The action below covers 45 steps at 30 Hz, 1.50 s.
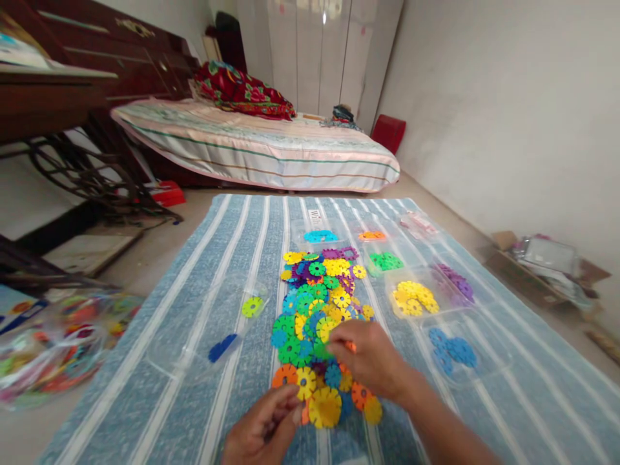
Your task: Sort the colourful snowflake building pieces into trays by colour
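A long heap of flower-shaped plastic discs (317, 307) in yellow, green, blue, orange and purple lies along the middle of the striped cloth. My right hand (371, 355) is over the heap's right side, with thumb and fingers pinched together above a green disc (322, 349). What the pinch holds, if anything, is hidden. At the heap's near left edge is my left hand (266, 426), its fingers loosely curled and the thumb apart from them. Its fingertips are beside a yellow disc (306, 383); nothing shows between them.
Clear containers hold sorted discs: yellow (415, 298), purple (454, 282), blue (453, 351), green (386, 261), orange (371, 236) and light blue (320, 236). On the left, dark blue pieces (223, 348) and a lime disc (252, 307) sit in clear containers. A bed (261, 148) stands beyond.
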Tool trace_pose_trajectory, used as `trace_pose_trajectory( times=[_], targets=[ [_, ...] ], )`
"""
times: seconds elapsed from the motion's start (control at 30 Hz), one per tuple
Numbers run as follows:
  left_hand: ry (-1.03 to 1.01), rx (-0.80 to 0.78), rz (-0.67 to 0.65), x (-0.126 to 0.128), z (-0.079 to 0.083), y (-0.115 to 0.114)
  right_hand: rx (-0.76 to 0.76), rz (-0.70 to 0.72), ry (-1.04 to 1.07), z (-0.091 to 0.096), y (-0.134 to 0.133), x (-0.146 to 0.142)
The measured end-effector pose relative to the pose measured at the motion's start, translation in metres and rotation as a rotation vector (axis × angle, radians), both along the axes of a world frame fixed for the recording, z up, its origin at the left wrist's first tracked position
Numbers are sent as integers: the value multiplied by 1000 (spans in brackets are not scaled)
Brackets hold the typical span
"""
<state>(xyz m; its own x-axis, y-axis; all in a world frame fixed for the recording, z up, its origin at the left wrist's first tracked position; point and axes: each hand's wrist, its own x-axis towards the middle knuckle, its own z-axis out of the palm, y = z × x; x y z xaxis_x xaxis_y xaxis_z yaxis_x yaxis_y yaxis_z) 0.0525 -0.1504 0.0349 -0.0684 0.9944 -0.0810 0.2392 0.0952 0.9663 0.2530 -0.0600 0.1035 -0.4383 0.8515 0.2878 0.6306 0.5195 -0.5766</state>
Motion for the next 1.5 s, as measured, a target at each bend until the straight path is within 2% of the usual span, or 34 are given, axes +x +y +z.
trace_pose_trajectory(
  times=[0.03,0.1,0.13,0.2,0.3,0.43,0.53,0.63,0.73,0.97,1.2,1.5],
  targets=[
    [3,-7,14,1,2,0,78,-115,31,8,12,11],
    [9,-13,44,4,7,-1,311,-474,87,23,33,33],
    [11,-13,52,6,10,-1,408,-607,116,30,41,42],
    [18,-8,67,9,15,-1,495,-699,155,36,48,53],
    [40,2,71,13,19,-2,379,-525,167,28,35,51],
    [62,7,63,14,18,-4,187,-282,146,-7,0,30],
    [69,22,77,13,15,-5,162,-112,128,-30,-22,17],
    [77,21,89,13,14,-5,187,17,90,-40,-37,10],
    [91,18,68,14,14,-6,132,109,-32,-40,-49,6],
    [206,81,24,17,16,-8,25,139,-187,-43,-61,6],
    [298,109,-11,19,17,-7,61,136,-134,-47,-59,10],
    [311,159,-21,18,18,-7,101,126,-77,-45,-59,6]
  ],
)
